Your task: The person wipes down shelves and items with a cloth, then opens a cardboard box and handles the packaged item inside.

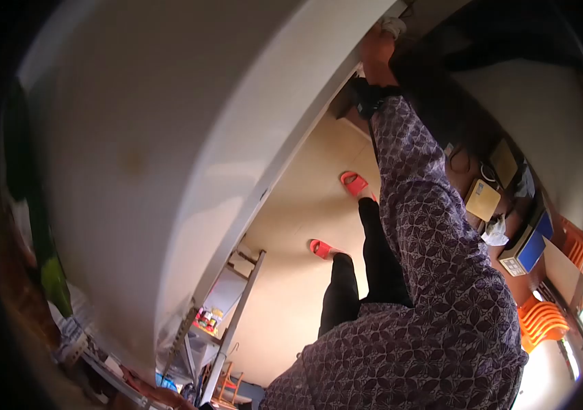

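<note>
A large white panel (189,137) with a rounded edge fills the left half of the view. My right arm, in a patterned sleeve with a black wristband, reaches to the top of the view. There my right hand (376,56) is by the panel's far edge, next to a small whitish object (394,27). Its fingers are dim and partly hidden, so I cannot tell its grip. At the lower left edge, what appears to be my left hand (158,393) lies near the panel's lower end; its fingers do not show clearly.
A metal rack (237,307) holds small colourful packages. My feet, in red slippers (354,183), stand on the pale floor (285,212). Orange stacked chairs (543,321), a blue-and-white box (529,246) and a white plastic bag (495,232) are at the right. Something green (54,283) is at the far left.
</note>
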The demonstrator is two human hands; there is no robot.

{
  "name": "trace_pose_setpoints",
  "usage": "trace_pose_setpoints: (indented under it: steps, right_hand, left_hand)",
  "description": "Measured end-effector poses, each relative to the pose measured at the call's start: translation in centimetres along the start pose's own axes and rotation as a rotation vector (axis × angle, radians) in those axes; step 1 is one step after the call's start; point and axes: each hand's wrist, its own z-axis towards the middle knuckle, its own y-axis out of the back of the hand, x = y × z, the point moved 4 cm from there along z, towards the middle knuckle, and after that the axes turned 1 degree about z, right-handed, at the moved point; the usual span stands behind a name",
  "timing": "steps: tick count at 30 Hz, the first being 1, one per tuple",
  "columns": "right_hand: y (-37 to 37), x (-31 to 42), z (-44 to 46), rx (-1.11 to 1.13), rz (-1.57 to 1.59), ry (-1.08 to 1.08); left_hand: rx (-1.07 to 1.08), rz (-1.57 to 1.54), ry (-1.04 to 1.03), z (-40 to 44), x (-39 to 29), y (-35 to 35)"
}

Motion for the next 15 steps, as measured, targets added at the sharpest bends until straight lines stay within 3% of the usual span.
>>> trace_pose_setpoints:
  steps: [1, 3, 6, 12, 15]
  right_hand:
    - [0.5, -0.9, -0.2, -0.004, 0.033, -0.100]
    - [1.9, 1.8, -4.6, -0.037, 0.115, -0.240]
    - [1.9, 0.9, -6.8, -0.031, 0.160, -0.272]
    - [0.5, -1.0, -13.7, -0.147, 0.571, -0.497]
    - [0.5, -1.6, -18.6, -0.023, 0.356, -0.424]
  left_hand:
    - [0.013, 0.054, -0.037, 0.4, -3.8, -0.9]
    - [-0.001, 0.093, -0.014, 0.2, -4.0, -0.8]
    - [0.019, 0.078, -0.130, 1.1, -3.8, -1.3]
    - [0.013, 0.042, -0.217, 1.8, -9.1, -3.3]
    - [0.028, -0.005, -0.238, 1.9, -11.9, -4.7]
